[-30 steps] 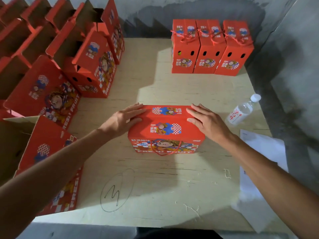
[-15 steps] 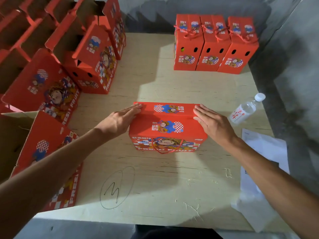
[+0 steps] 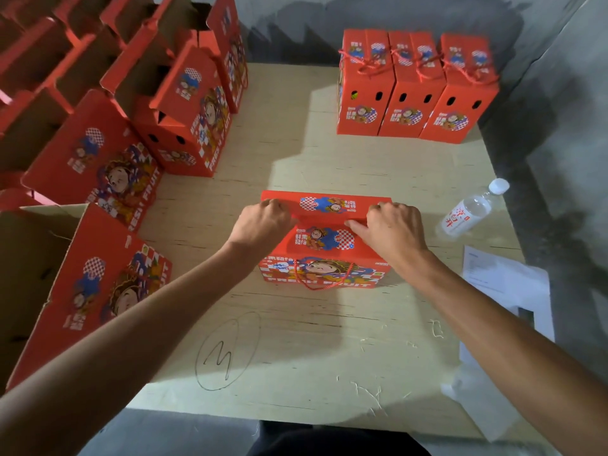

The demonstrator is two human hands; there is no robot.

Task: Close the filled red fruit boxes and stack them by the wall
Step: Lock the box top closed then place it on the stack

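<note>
A red fruit box stands in the middle of the plywood table, its red cord handle hanging down the near face. My left hand grips the left end of the far top flap with curled fingers. My right hand holds the flap's right end, thumb under its near edge. The far flap sits raised slightly above the near flap. Three closed red boxes with tied cords stand in a row by the back wall.
Several open red boxes with upright lids crowd the left side. A water bottle lies at the right, near white papers. A pencilled circle with a mark is on the table's near part.
Both hands went from lying flat on the box's ends to curling round the ends of the far top flap. The view moved slightly closer.
</note>
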